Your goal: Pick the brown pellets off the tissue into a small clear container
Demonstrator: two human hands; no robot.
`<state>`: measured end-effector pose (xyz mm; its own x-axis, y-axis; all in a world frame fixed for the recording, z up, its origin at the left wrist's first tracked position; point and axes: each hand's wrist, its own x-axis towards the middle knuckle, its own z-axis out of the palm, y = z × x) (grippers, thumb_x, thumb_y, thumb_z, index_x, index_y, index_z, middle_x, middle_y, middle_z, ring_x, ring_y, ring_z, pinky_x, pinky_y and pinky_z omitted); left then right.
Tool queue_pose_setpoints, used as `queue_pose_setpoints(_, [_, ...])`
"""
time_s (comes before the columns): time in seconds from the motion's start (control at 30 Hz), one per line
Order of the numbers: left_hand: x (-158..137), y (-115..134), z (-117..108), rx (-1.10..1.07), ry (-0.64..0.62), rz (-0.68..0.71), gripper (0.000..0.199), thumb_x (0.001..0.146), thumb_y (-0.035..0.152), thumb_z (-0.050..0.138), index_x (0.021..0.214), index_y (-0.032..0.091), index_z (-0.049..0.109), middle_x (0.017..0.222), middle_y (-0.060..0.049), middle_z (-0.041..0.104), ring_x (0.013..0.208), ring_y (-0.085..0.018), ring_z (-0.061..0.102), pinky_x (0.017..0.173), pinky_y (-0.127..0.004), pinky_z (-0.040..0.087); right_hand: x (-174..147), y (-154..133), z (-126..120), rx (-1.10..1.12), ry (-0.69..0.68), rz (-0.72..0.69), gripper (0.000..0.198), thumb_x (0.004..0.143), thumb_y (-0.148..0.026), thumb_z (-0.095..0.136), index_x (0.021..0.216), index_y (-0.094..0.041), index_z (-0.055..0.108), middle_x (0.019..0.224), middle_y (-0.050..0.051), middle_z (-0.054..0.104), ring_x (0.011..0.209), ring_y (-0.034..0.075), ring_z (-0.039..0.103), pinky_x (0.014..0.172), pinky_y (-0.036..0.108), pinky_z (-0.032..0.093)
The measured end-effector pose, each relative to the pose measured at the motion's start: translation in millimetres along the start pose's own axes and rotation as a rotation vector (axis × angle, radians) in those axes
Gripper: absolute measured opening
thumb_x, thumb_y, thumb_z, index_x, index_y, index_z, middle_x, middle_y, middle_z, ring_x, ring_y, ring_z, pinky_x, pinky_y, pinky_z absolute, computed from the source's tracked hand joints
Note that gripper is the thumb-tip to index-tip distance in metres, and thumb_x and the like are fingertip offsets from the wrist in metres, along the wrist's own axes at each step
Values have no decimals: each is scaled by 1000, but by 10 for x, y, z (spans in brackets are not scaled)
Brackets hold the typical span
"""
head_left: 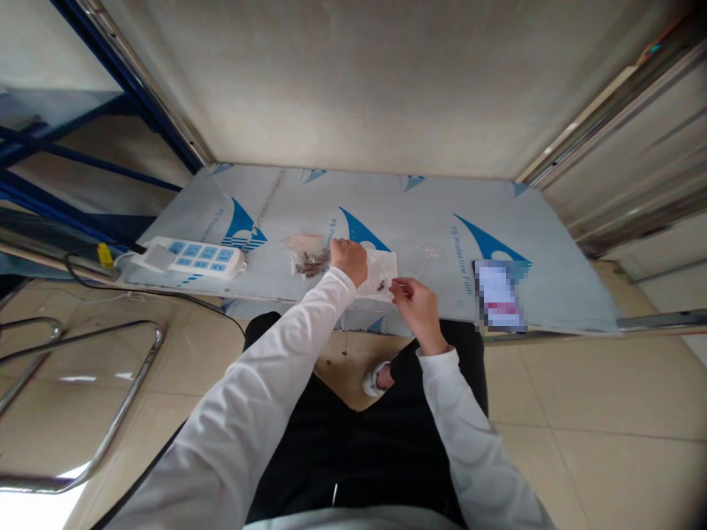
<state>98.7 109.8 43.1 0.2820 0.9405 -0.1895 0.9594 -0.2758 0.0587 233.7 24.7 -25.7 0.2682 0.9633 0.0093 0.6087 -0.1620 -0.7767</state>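
My left hand is closed above the bench, between a clear plastic bag and a white sheet. What its fingers hold, if anything, is hidden beneath it. The plastic bag, just left of it, has a pile of small brown pieces in or on it. Under the left hand's right side lies the white sheet, paper or thin plastic, with a few small brown pieces on it. At the sheet's right edge my right hand has thumb and fingers pinched together; anything between them is too small to name.
The bench is covered in printed protective film. A white power strip with a plug and cables lies at left. A phone, partly blurred, rests at right. A small clear scrap lies beyond my right hand. A metal-framed chair stands lower left.
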Motion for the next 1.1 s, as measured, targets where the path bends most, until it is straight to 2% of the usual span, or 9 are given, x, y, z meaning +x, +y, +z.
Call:
queue_pose_setpoints(0.37, [-9, 8, -51, 41, -1, 13, 36, 85, 14, 59, 118, 2, 61, 121, -27, 59, 116, -37, 51, 96, -44, 32, -56, 30, 119, -49, 1, -29, 22, 87, -26, 54, 95, -15, 71, 85, 10, 77, 76, 22, 73, 75, 33, 53])
queue_pose_setpoints(0.53, [-37, 12, -68, 82, 16, 18, 34, 87, 10, 51, 118, 1, 61, 121, -26, 59, 115, -34, 51, 94, -41, 34, -93, 109, 73, -57, 21, -12, 21, 85, -23, 55, 95, -15, 71, 85, 10, 77, 78, 23, 73, 76, 34, 53])
queue_pose_setpoints(0.77, [-35, 207, 17, 155, 59, 49, 35, 90, 5, 40, 116, 1, 63, 119, -24, 59, 111, -32, 51, 89, -41, 34, -181, 203, 69, -55, 31, 4, 20, 85, -23, 56, 93, -15, 72, 87, 11, 77, 79, 24, 73, 77, 35, 53])
queue_pose_setpoints(0.9, [-3, 296, -8, 183, 68, 74, 33, 88, 6, 44, 113, 1, 64, 118, -24, 59, 109, -32, 52, 87, -40, 36, -210, 243, 86, -45, 42, 11, 20, 85, -24, 55, 93, -16, 72, 87, 11, 77, 79, 26, 72, 77, 38, 53])
queue_pose_setpoints(1.1, [34, 170, -62, 181, 91, 115, 29, 86, 4, 48, 108, 3, 66, 116, -22, 60, 111, -31, 53, 89, -39, 38, -241, 283, 83, 22, 48, 13, 19, 83, -26, 57, 91, -17, 72, 87, 11, 77, 79, 26, 72, 77, 38, 54])
